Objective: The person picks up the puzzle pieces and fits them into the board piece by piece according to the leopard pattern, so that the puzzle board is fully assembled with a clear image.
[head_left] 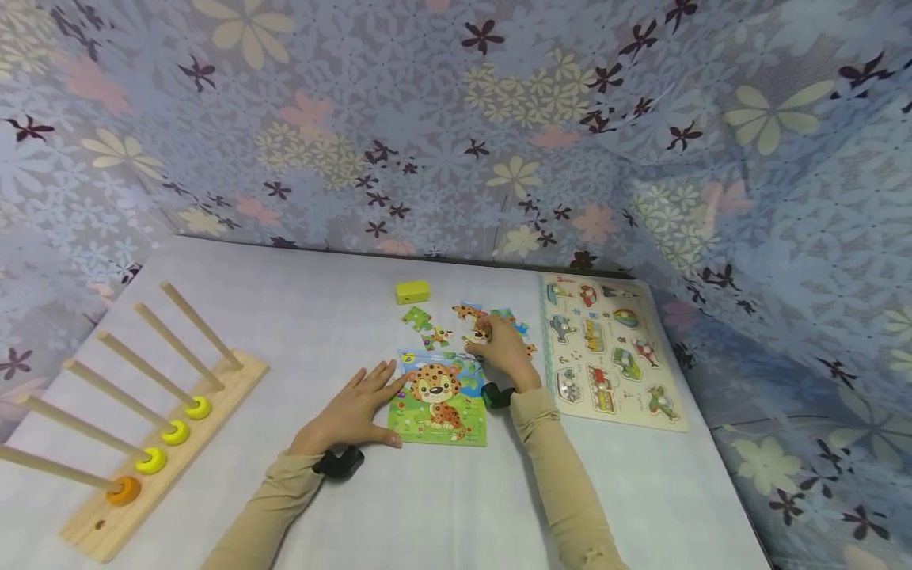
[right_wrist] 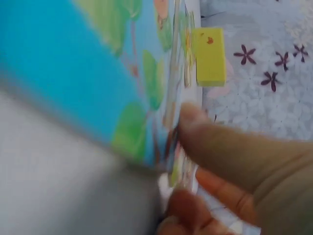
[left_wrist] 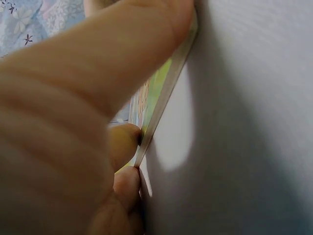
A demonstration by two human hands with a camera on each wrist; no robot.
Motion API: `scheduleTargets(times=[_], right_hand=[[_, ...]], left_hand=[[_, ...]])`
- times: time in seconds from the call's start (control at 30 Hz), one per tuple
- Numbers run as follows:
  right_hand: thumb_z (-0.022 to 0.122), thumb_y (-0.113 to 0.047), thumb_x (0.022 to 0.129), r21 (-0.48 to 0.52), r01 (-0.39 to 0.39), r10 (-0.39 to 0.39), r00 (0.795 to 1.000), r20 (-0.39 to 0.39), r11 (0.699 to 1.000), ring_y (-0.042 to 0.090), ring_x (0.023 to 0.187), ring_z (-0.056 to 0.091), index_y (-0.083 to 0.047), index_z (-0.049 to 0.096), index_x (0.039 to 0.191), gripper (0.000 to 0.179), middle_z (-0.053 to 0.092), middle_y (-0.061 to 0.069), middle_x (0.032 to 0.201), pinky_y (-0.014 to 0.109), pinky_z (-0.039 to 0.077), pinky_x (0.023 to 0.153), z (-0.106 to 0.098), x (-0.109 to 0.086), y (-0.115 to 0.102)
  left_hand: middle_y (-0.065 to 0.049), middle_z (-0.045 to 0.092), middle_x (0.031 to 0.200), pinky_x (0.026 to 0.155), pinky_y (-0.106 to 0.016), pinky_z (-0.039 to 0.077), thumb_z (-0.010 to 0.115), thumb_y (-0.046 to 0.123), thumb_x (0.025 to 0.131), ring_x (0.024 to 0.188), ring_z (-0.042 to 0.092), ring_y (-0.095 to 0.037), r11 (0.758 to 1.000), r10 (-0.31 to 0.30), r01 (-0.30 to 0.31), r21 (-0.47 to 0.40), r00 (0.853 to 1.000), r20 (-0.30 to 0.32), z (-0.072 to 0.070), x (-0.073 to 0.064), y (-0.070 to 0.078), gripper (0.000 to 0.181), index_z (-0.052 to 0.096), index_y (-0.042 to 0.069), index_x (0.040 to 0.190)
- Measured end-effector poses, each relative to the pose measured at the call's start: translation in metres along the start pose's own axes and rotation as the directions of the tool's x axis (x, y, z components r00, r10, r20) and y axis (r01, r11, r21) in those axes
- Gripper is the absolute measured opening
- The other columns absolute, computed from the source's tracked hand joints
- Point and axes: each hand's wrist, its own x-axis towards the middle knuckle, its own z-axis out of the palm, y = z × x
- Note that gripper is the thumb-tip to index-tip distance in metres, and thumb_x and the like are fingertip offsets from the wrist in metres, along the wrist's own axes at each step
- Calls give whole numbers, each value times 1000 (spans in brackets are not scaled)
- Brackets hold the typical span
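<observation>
A leopard jigsaw puzzle (head_left: 438, 404) lies on the table between the hands, its picture facing up. My left hand (head_left: 359, 408) rests at its left side with fingers spread. In the left wrist view, the left fingers (left_wrist: 128, 142) touch the edge of the puzzle board (left_wrist: 164, 93). Just past the puzzle's top right corner, my right hand (head_left: 504, 348) pinches a spotted puzzle piece (head_left: 480, 332) between thumb and fingers; part of the piece is hidden. Several loose pieces lie around that hand. Two green pieces (head_left: 417, 318) lie further left. In the right wrist view, the right thumb (right_wrist: 195, 129) is beside the board's edge.
Behind the loose pieces stands a yellow block (head_left: 412, 292). A wooden peg rack (head_left: 171, 455) with yellow and orange rings is on the left. On the right lies a picture board (head_left: 613, 348) with vehicle shapes. Flowered cloth (head_left: 427, 158) hangs behind the table.
</observation>
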Motion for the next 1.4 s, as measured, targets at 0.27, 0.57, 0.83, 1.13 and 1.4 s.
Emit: scheduleTargets(times=[0.27,0.57,0.83,1.13,1.4], right_hand=[[78,-29,83,-61,-103,96,990,-100,993,35,95,62,-5,52,136,64,54,24,134,43,50,71,3,-5,-10],[73,-26,87,29,-134,135,990,-33,991,43,120,54,1,45,139,65,53,25,136,53,48,97,1,-4,-4],[52,-16,100,296,-54,77,995,-68,954,14,68,61,-3,52,136,38,66,19,104,26,48,60,-2,-19,15],[63,-17,95,380,88,-112,993,42,921,22,76,63,-6,66,118,26,70,15,96,25,48,61,-9,-33,-4],[61,-13,95,343,137,-238,932,274,929,16,67,59,-3,66,109,18,72,14,91,26,47,59,8,-39,-17]], left_hand=[[-20,15,161,121,-58,12,76,53,75,150,14,-37,1000,0,-1,30,1000,15,1,0,3,101,28,11,153],[-21,17,161,121,-58,12,74,54,76,150,15,-38,999,-6,5,51,1000,8,2,-3,4,100,27,11,154],[-22,18,160,120,-59,14,74,53,77,149,16,-39,998,17,-17,59,1000,4,3,-3,4,99,29,8,153],[-23,17,160,121,-59,12,73,54,77,149,15,-39,999,20,-20,46,1000,3,1,-3,2,100,27,10,154],[-22,15,161,121,-59,10,74,52,77,150,13,-39,999,10,-11,43,1000,14,0,-2,3,100,26,10,154]])
